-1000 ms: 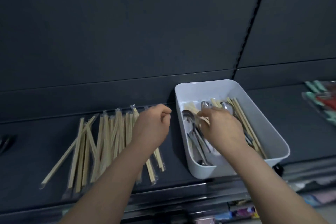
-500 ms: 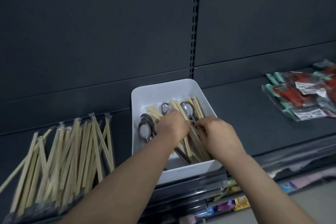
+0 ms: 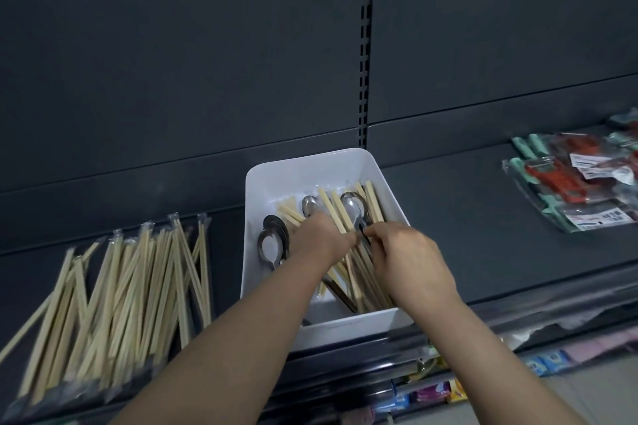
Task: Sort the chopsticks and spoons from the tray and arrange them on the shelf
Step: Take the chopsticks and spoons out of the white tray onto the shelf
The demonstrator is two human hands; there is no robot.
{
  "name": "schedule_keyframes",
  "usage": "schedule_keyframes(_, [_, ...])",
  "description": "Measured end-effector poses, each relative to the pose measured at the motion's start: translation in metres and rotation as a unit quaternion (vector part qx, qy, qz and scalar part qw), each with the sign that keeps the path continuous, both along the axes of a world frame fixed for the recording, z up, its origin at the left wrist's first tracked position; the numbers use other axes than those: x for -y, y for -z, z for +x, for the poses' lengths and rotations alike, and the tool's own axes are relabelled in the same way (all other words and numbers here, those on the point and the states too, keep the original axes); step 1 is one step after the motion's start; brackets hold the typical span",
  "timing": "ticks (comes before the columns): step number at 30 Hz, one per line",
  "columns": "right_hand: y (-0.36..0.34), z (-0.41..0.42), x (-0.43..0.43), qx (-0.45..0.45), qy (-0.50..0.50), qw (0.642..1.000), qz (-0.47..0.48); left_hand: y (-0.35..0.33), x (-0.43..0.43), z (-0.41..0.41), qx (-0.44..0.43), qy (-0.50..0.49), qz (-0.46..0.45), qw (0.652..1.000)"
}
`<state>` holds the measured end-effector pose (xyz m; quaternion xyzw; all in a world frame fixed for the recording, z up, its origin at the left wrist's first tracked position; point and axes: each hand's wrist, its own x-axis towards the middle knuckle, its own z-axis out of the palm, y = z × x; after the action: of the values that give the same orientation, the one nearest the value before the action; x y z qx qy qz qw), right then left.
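A white plastic tray [image 3: 310, 162] stands on the dark shelf [image 3: 459, 217], holding wrapped wooden chopsticks [image 3: 340, 214] and metal spoons [image 3: 272, 243]. Both my hands are inside it. My left hand [image 3: 321, 235] curls over the chopsticks in the tray's middle and grips them. My right hand [image 3: 407, 262] sits just to its right, fingertips pinching a thin dark handle among the chopsticks. To the left, a spread of wrapped chopsticks [image 3: 121, 300] lies fanned out on the shelf.
Packaged red and teal items [image 3: 573, 183] lie on the shelf at the right. A slotted upright [image 3: 362, 45] divides the dark back panel. Below the shelf's front edge, colourful packages [image 3: 431, 393] show on a lower level.
My left hand left the chopstick pile on the shelf and went into the tray beside my right hand. The view has swung right, bringing the packaged items into sight.
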<state>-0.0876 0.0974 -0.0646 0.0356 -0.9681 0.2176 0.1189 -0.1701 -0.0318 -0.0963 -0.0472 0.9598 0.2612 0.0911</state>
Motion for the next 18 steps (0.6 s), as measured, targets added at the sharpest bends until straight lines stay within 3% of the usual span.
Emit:
schedule_keyframes(7, [0.000, -0.001, 0.000, 0.001, 0.010, 1.000, 0.004, -0.007, 0.008, 0.004, 0.016, -0.039, 0.054, 0.998])
schedule_keyframes(10, [0.002, -0.004, 0.002, 0.023, 0.013, 0.998, 0.049, -0.020, 0.028, 0.001, -0.010, -0.068, 0.099, 0.993])
schedule_keyframes(14, [0.001, -0.018, 0.015, 0.126, 0.013, 0.988, 0.087, -0.030, 0.046, -0.003, -0.070, -0.086, 0.226, 0.968])
schedule_keyframes(18, [-0.004, -0.035, 0.042, 0.225, 0.002, 0.967, 0.123, -0.040, 0.061, 0.000, -0.137, -0.090, 0.197, 0.967])
